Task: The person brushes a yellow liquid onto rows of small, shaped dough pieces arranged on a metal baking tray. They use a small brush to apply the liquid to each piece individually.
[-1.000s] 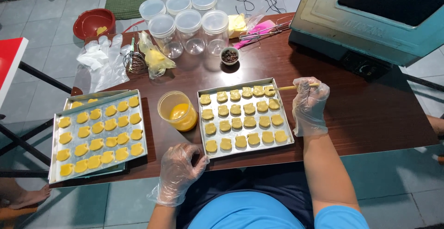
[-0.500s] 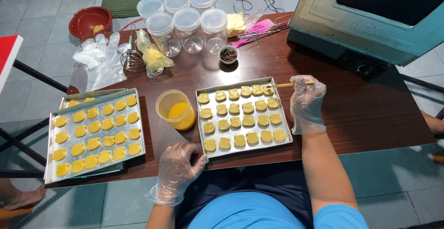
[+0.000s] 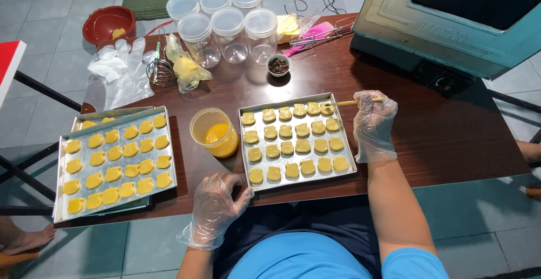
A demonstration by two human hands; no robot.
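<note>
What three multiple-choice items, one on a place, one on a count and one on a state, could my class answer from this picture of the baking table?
1. Where does the yellow tub of liquid stand?
A. between the two trays
B. on the floor
C. beside the red bowl

2. How many rows of pastries lie on the tray before the person?
A. two
B. four
C. six

3. What does the right hand do?
A. lies flat and empty
B. holds a thin brush
C. lifts a jar

Answers:
1 A: the tub sits between the left tray and the near tray.
2 B: four rows show.
3 B: gloved fingers pinch the brush handle, its tip over the top row; the left hand is empty at the table edge.
</note>
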